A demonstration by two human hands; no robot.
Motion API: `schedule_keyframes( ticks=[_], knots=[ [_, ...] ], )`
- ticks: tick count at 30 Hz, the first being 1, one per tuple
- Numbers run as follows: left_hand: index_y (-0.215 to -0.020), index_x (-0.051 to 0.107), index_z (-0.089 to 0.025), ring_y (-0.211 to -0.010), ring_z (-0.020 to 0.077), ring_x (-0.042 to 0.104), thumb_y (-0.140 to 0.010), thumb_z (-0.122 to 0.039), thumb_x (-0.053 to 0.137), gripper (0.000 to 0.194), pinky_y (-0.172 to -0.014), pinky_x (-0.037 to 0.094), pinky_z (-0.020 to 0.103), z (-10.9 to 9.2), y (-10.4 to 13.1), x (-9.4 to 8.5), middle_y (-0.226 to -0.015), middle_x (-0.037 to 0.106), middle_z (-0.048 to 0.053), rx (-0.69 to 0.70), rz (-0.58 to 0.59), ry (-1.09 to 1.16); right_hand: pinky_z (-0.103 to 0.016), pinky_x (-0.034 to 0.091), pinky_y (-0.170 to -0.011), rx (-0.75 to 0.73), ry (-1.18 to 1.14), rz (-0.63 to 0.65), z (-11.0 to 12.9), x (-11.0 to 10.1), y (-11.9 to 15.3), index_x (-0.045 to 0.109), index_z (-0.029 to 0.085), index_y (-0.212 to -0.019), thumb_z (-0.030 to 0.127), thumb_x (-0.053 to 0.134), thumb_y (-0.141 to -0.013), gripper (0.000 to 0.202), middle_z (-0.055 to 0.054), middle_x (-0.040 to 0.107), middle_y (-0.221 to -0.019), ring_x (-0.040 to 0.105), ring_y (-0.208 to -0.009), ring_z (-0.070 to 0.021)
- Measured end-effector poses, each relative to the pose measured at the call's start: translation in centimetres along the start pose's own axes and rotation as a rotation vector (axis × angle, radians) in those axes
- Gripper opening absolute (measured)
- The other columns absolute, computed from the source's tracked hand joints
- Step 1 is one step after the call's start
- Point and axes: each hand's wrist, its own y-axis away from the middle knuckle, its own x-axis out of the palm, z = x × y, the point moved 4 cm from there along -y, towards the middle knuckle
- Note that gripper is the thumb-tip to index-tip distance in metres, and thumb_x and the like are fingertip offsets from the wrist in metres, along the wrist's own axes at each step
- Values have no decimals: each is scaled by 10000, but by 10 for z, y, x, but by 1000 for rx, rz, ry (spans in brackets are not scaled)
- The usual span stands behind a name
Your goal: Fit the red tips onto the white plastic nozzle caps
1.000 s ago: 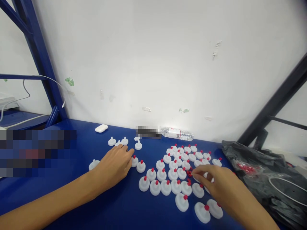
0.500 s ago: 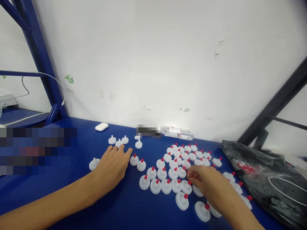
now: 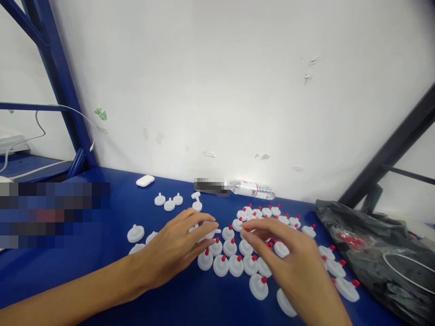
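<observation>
My left hand [image 3: 183, 240] is closed around a white nozzle cap [image 3: 208, 231], a round disc whose thin spout points right. Between thumb and fingertips, my right hand [image 3: 278, 244] pinches a small red tip [image 3: 245, 230], held apart from that spout. Beneath and around both hands stand many white caps wearing red tips, such as this red-tipped cap [image 3: 258, 287]. Loose red tips [image 3: 270, 244] show partly under my right hand. Several bare white caps, among them a white cap [image 3: 136, 233], lie left of my left hand.
The blue table [image 3: 112, 199] meets a white wall. Along its back lie a white rounded case [image 3: 145, 181], a pixelated dark object [image 3: 210, 186] and a clear bottle [image 3: 252, 189]. A black plastic bag [image 3: 374, 253] covers the right side, with a clear bag of red pieces [image 3: 351, 239] on it.
My left hand has moved from the bare caps toward the right and now holds one. My right hand has risen leftward from among the capped pieces with a red tip.
</observation>
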Motion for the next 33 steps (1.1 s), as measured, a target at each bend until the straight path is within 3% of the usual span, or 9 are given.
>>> schedule_keyframes(
  ticks=[5, 8, 10, 14, 19, 22, 26, 33],
  knots=[
    [-1291, 586, -195, -1028, 201, 677, -1044, -192, 610, 248, -892, 571, 314, -12, 1, -7, -1196, 692, 91, 41, -87, 168, -203, 563, -734, -74, -77, 81, 16, 24, 5, 783, 315, -958, 188, 744, -911, 141, 88, 820, -893, 772, -774, -135],
    [-1313, 586, -216, -1032, 182, 691, -1013, -170, 662, 313, -898, 569, 278, -14, 2, -7, -1182, 699, 70, -18, -92, 301, -204, 553, -721, -101, -98, 91, 17, 29, 5, 776, 292, -941, 132, 723, -909, 171, 85, 820, -892, 770, -760, -132],
    [-1283, 606, -259, -958, 159, 697, -965, -163, 730, 354, -836, 572, 249, -13, 1, -7, -1135, 711, 27, -123, -96, 435, -200, 546, -703, -121, -107, 82, 18, 29, 5, 768, 283, -934, 113, 717, -907, 180, 84, 817, -883, 767, -748, -128],
    [-1195, 648, -296, -818, 143, 708, -916, -215, 787, 322, -732, 578, 242, -9, 0, -2, -1012, 737, -27, -463, -29, 786, -191, 541, -695, -158, -114, 65, 20, 31, 6, 757, 273, -951, 110, 720, -910, 172, 72, 807, -887, 759, -758, -123],
    [-1281, 625, -267, -1076, 227, 734, -984, -353, 719, 323, -904, 583, 336, -8, 0, 8, -1209, 742, 55, -700, 111, 1289, -226, 541, -754, -191, -83, 67, 21, 39, 9, 742, 274, -991, 98, 678, -949, 192, 45, 798, -961, 755, -850, -143],
    [-1279, 621, -254, -1029, 216, 733, -937, -371, 784, 397, -866, 560, 321, -4, -1, 12, -1141, 763, 60, -747, 153, 1424, -246, 534, -745, -160, -64, 119, 20, 42, 9, 744, 280, -989, 82, 674, -946, 215, 33, 786, -978, 748, -871, -161],
    [-1176, 676, -237, -980, 207, 708, -906, -358, 811, 326, -768, 530, 290, -3, -4, 12, -1151, 739, 59, -711, 188, 1417, -241, 516, -727, -119, -119, 153, 22, 40, 9, 740, 289, -932, 72, 704, -922, 220, 47, 765, -935, 724, -819, -146],
    [-1147, 664, -228, -947, 188, 681, -904, -319, 808, 297, -739, 512, 273, -7, -5, 9, -1094, 713, 39, -672, 201, 1462, -248, 510, -725, -70, -123, 201, 23, 42, 9, 742, 277, -902, 58, 731, -892, 219, 43, 748, -919, 716, -805, -148]
  ],
)
